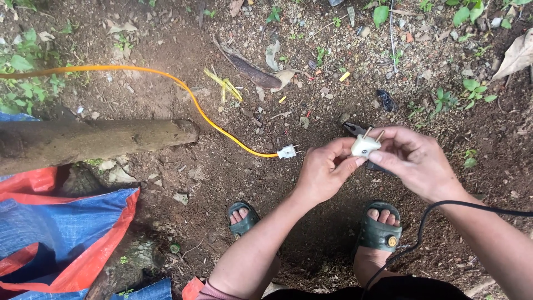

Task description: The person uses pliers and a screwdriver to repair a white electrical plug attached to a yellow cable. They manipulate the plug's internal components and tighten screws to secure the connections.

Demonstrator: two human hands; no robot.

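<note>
Both hands meet over bare soil, above the sandalled feet. The left hand pinches the white two-pin plug from its 8 o'clock side, thumb and forefinger closed on the body. The right hand closes on the same plug from 3 o'clock, fingers wrapped over its rear. Both grips are clamped on the plug; neither is free.

The plug's long axis runs from 7 o'clock to 1 o'clock, pins pointing up and away from the person. Whether a cord leaves it cannot be told. A black cable crosses the right forearm towards 3 o'clock.

At 9 o'clock from the grip, near the left hand, lies a second white plug ending an orange cable, its pins pointing towards the hands. Dark pliers lie on the ground just behind the held plug.

Further out at 9 o'clock lies a log; at 8 o'clock, a blue and red tarpaulin. No labels or signs are legible.
</note>
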